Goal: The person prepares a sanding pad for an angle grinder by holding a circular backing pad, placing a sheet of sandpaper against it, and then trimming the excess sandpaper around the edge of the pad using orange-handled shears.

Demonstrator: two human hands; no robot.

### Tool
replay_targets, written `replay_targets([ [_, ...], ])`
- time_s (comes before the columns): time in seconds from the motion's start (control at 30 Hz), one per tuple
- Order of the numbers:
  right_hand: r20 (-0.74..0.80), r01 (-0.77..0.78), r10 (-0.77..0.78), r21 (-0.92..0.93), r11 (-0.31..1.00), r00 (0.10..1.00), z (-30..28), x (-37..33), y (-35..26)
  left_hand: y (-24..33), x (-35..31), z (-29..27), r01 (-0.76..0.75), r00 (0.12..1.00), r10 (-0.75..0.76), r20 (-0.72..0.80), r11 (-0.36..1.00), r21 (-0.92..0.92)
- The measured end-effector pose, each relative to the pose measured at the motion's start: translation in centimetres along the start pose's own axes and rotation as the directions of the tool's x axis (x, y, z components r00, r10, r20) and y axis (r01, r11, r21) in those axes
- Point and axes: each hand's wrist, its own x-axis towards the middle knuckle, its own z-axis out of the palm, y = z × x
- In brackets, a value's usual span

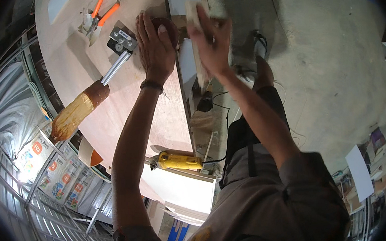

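Note:
My left hand (pixel 155 50) lies flat near the table's right edge, its fingers stretched out. Under and beside its thumb is a dark reddish-brown round piece (pixel 170 30), partly covered by the hand. My right hand (pixel 214 45), blurred by motion, is just past that edge with its fingers around a pale wooden strip (pixel 201 69). To the left of my left hand sits a dark metal block with bolts (pixel 121 39). Silvery rods (pixel 116 68) run from it toward a brown and yellow tapered piece (pixel 79 110).
The pale wooden table (pixel 130 112) has a curved left side. Orange-handled pliers (pixel 109 14) lie at its far end. A yellow angle grinder (pixel 178 161) with a black cord lies at the near end, beside a white panel (pixel 185 190). A sandalled foot (pixel 260 45) stands on the concrete floor.

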Motion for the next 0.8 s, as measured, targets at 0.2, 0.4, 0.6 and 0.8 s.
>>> replay_targets([
  [0.2,-0.064,-0.016,0.019,0.044,0.999,0.998,3.8,5.4,-0.5,0.4,0.5,-0.1,-0.037,0.999,0.037,-0.033,0.999,-0.004],
  [0.4,0.002,-0.234,0.234,0.046,0.971,0.972,0.1,6.5,0.4,-2.0,1.9,-2.4,-0.287,0.944,0.280,0.175,0.958,0.015],
  [0.6,0.171,-0.345,0.359,-0.111,0.932,0.917,-6.8,-1.6,0.7,-3.0,4.4,-4.3,-0.481,0.867,0.456,0.200,0.870,0.103],
  [0.8,0.214,-0.349,0.342,-0.005,0.937,0.915,-5.7,-3.3,-3.3,0.7,0.9,-0.3,0.011,1.000,-0.011,0.014,0.999,0.034],
])
